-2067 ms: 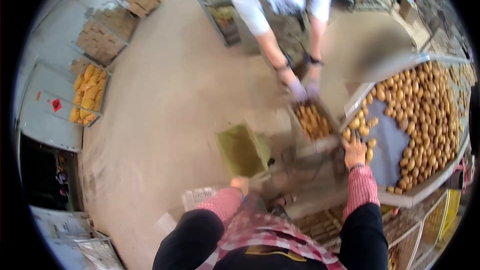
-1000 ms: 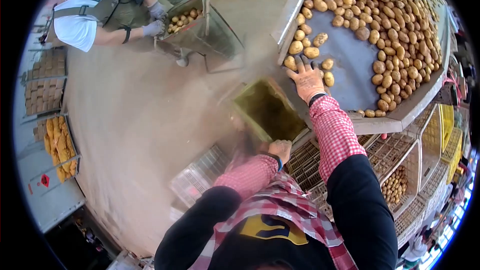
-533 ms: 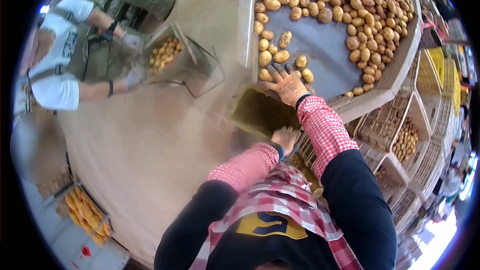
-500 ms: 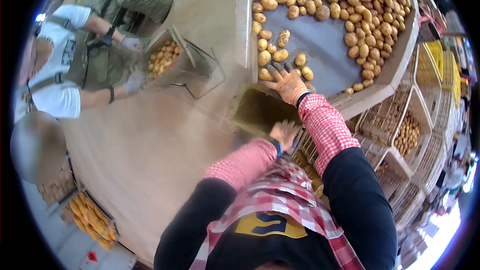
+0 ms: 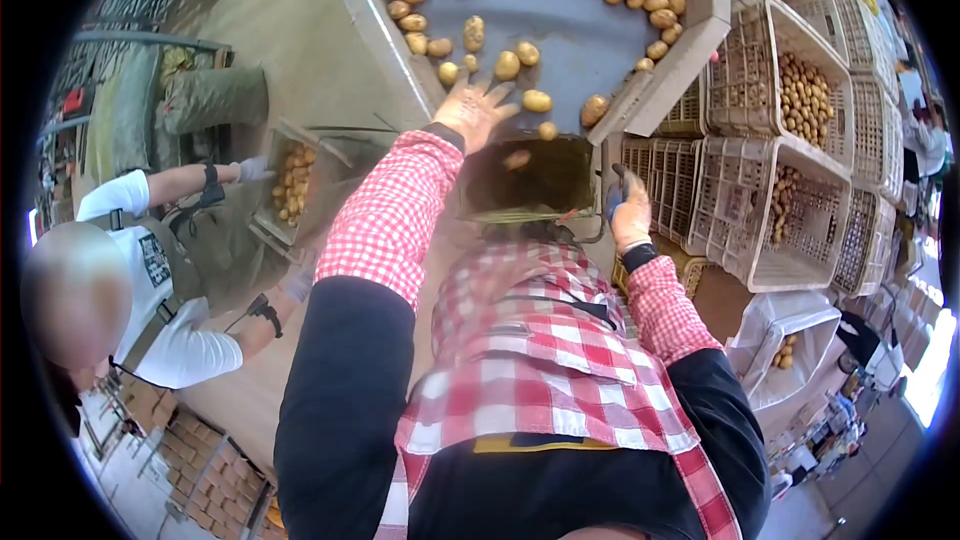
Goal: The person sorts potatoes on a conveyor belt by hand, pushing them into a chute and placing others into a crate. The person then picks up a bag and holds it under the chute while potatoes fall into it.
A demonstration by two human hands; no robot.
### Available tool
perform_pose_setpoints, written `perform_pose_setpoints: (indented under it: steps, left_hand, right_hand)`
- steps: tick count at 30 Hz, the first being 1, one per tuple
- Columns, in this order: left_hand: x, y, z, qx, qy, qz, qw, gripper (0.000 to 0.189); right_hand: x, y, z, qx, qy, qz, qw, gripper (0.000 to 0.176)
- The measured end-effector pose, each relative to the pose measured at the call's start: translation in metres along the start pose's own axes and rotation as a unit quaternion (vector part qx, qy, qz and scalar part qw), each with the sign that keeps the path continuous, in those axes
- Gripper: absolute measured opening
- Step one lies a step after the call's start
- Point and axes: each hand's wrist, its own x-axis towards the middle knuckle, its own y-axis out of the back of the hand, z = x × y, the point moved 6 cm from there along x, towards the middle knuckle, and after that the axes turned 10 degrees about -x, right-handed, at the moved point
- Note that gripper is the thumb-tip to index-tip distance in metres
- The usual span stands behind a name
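My left hand is open, fingers spread, at the left side of the mouth of a grey-lined sorting tray. Just beyond its fingertips lie loose potatoes. One potato is at the tray's lip, and a blurred potato is over the dark opening of a container below. At that container's right side is my right hand, its fingers extended upward and partly dark, with nothing visible in them. A larger potato sits by the tray's right wall.
Plastic crates stand stacked on the right, some with potatoes inside. At left, a person in a white shirt has their hands by a box of potatoes. Behind that box lies a full green sack.
My left hand has gone from the container up to the tray mouth. My right hand has left the potatoes for the container's right side. Potatoes have moved toward the opening; the view has shifted.
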Motion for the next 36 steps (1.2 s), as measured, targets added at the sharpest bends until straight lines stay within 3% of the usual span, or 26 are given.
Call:
perform_pose_setpoints:
  steps: [2, 4, 9, 13, 17, 28, 33, 34, 36]
  left_hand:
    - [-0.002, 0.0, 0.004, 0.009, 0.006, 0.004, 1.0, 0.058]
    - [-0.006, 0.004, 0.004, 0.008, 0.017, -0.016, 1.0, 0.057]
    - [-0.009, 0.013, 0.012, 0.009, 0.029, -0.027, 0.999, 0.056]
    - [-0.007, 0.006, 0.011, 0.009, 0.036, -0.024, 0.999, 0.054]
    - [-0.005, 0.004, 0.01, -0.004, 0.044, -0.032, 0.999, 0.054]
    - [-0.005, 0.007, 0.011, 0.006, 0.046, -0.036, 0.998, 0.054]
    - [-0.009, 0.012, 0.015, 0.014, 0.042, -0.021, 0.999, 0.05]
    - [-0.007, 0.009, 0.012, 0.007, 0.037, -0.005, 0.999, 0.048]
    - [-0.007, 0.006, 0.008, 0.0, 0.013, 0.034, 0.999, 0.044]
  right_hand:
    - [-0.017, -0.054, 0.054, -0.028, -0.132, -0.097, 0.986, 0.054]
    - [-0.02, -0.077, 0.05, -0.034, -0.174, -0.228, 0.957, 0.064]
    - [-0.006, -0.094, 0.066, -0.085, -0.118, -0.245, 0.959, 0.041]
    - [-0.001, -0.101, 0.07, -0.091, -0.096, -0.287, 0.949, 0.04]
    - [-0.002, -0.102, 0.074, -0.049, -0.104, -0.253, 0.961, 0.042]
    - [-0.021, -0.102, 0.068, -0.041, -0.124, -0.265, 0.955, 0.043]
    - [-0.02, -0.068, 0.063, -0.081, -0.048, -0.248, 0.964, 0.043]
    - [-0.016, -0.041, 0.046, -0.073, -0.018, -0.216, 0.974, 0.048]
    - [-0.011, 0.029, -0.048, 0.088, 0.14, -0.186, 0.969, 0.039]
